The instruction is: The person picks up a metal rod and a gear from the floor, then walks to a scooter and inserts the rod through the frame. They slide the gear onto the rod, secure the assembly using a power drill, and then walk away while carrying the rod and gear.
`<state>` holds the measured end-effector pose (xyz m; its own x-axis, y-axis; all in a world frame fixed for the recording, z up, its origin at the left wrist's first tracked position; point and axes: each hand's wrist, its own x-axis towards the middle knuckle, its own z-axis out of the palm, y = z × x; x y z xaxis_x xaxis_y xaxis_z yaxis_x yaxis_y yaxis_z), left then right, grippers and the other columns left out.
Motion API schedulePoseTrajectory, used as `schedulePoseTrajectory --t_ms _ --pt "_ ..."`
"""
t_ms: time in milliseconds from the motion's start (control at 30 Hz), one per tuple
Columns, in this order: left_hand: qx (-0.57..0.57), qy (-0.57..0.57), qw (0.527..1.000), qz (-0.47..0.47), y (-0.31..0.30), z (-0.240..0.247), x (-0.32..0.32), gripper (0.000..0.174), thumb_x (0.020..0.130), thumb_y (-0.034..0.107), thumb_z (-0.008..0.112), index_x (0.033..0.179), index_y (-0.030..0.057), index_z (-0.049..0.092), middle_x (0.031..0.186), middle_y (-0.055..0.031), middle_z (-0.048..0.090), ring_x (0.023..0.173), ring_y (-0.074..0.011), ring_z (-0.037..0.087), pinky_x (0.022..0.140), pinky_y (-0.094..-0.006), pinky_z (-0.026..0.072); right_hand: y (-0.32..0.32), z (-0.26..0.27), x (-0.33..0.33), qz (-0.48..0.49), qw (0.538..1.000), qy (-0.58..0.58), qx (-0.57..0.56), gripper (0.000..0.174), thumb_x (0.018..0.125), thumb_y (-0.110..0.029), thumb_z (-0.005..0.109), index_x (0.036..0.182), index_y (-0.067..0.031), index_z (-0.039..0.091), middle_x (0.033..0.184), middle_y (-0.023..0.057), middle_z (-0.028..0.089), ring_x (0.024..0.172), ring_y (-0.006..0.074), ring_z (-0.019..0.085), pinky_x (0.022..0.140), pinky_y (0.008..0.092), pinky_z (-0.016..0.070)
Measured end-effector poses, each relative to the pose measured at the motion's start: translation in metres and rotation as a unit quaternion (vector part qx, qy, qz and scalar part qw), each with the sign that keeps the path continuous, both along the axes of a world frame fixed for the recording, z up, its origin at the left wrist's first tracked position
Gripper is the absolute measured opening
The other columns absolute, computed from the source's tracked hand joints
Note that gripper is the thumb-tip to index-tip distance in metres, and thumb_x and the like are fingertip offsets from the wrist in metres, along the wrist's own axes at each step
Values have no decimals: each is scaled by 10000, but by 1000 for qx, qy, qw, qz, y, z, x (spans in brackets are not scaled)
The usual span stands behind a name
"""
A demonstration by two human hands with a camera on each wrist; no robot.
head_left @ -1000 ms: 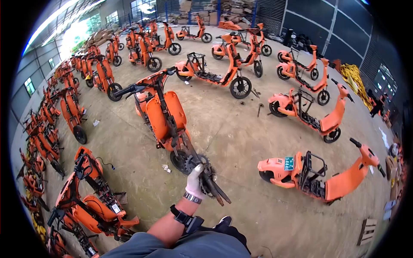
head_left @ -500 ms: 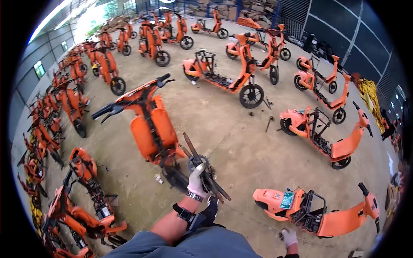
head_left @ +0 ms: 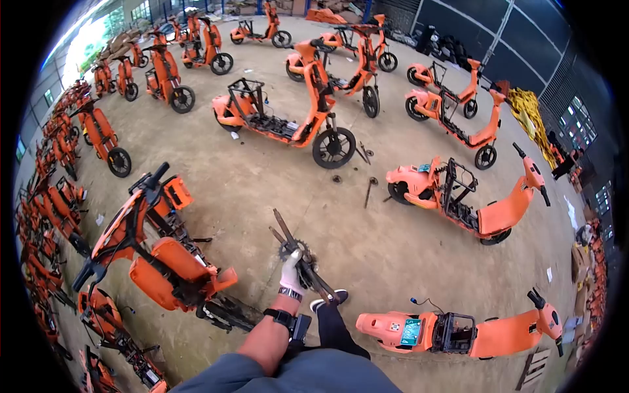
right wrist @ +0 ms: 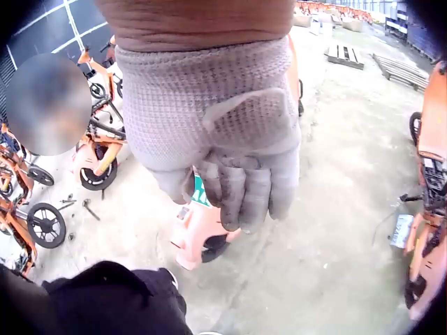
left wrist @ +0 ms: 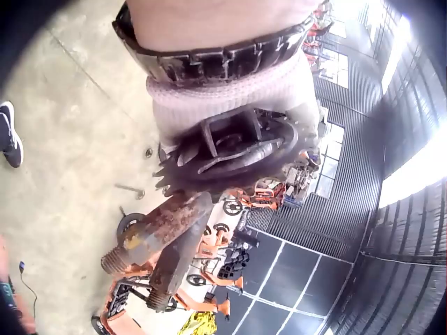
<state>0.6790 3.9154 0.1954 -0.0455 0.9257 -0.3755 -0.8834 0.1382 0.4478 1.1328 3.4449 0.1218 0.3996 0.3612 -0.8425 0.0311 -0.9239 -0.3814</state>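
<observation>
Several long, dark metal bars (left wrist: 160, 230), brown with rust and threaded at the ends, sit bundled with a black toothed sprocket (head_left: 287, 250) in the left hand (head_left: 292, 270), out in front of the person's body. That hand wears a pale knitted glove and grips the bundle with fingers curled round it. The bars spread slightly at both ends; the sprocket's teeth stick out beside the glove.

Grey-brown concrete floor (head_left: 373, 242) opens beyond the upper bar ends and off to the right. The tight side is the left, where an orange scooter (head_left: 180, 259) with black handlebars has its dark front wheel near the forearm. In the head view, the lower bar ends come near a dark shoe (head_left: 331, 299) with a white sole. Right of it is a pale-orange scooter (head_left: 504, 337) with a green plate (head_left: 411, 332).

The right hand (right wrist: 237, 153), gloved too, hangs with its fingers side by side and loosely bent, holding nothing visible.
</observation>
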Motion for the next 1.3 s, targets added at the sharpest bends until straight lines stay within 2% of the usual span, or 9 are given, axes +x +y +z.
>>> schedulePoseTrajectory --t_ms 267,433,700,933,1033,1067,1100,1167,1300 --pt "-49 9 999 -11 138 -28 33 146 903 251 560 869 110 556 723 -55 593 679 -251 617 569 -378 531 226 76 51 -80 995 -13 51 193 916 -165 517 965 -27 643 768 90 669 633 179 652 558 319 525" --pt "-90 18 996 -20 212 -65 52 178 900 293 564 879 116 562 720 -66 597 637 -249 604 548 -375 529 327 111 81 4 993 -80 90 244 900 -176 550 1075 -22 622 766 60 664 586 129 604 522 280 494" --pt "-149 20 987 -61 322 -111 82 194 879 311 597 931 127 565 748 -37 592 623 -205 601 532 -375 540 325 121 80 -152 984 -85 30 268 889 -161 557 1096 -2 620 786 75 665 649 180 659 568 312 538" --pt "-265 97 955 -92 435 -184 90 242 842 371 657 867 141 586 741 -88 651 583 -203 588 491 -323 482 342 162 2 -143 985 -57 -82 254 929 -180 561 1156 -74 605 897 64 674 729 151 617 597 286 510" --pt "-251 41 964 -77 484 -246 84 315 857 435 630 873 124 585 783 -93 645 664 -233 615 600 -361 518 254 102 26 300 925 -219 80 252 908 -156 574 1142 -76 620 941 102 678 798 184 634 650 310 530" --pt "-222 23 970 -97 499 -250 84 340 875 451 598 917 114 580 808 -90 642 719 -247 620 662 -384 519 323 140 0 131 976 -167 -50 273 890 -173 574 1135 -64 624 932 123 679 839 216 640 707 353 539" --pt "-194 2 974 -119 512 -254 82 369 893 467 567 961 105 575 833 -88 640 773 -261 625 724 -406 519 381 163 -21 -259 959 -72 -93 255 883 -150 559 1058 20 633 790 74 663 639 171 647 565 304 529" --pt "-318 165 922 -148 531 -286 68 362 942 422 498 1089 92 517 971 -105 667 842 -327 615 754 -463 477 398 165 -33 -211 972 -89 -61 228 876 -142 566 999 29 654 785 71 660 626 154 625 563 288 516" --pt "-300 200 898 -251 544 -305 56 231 941 314 511 991 90 527 942 -144 676 789 -312 631 651 -413 464 424 164 -61 -235 963 -108 -75 191 888 -143 583 954 22 652 780 54 664 628 129 618 574 257 500"
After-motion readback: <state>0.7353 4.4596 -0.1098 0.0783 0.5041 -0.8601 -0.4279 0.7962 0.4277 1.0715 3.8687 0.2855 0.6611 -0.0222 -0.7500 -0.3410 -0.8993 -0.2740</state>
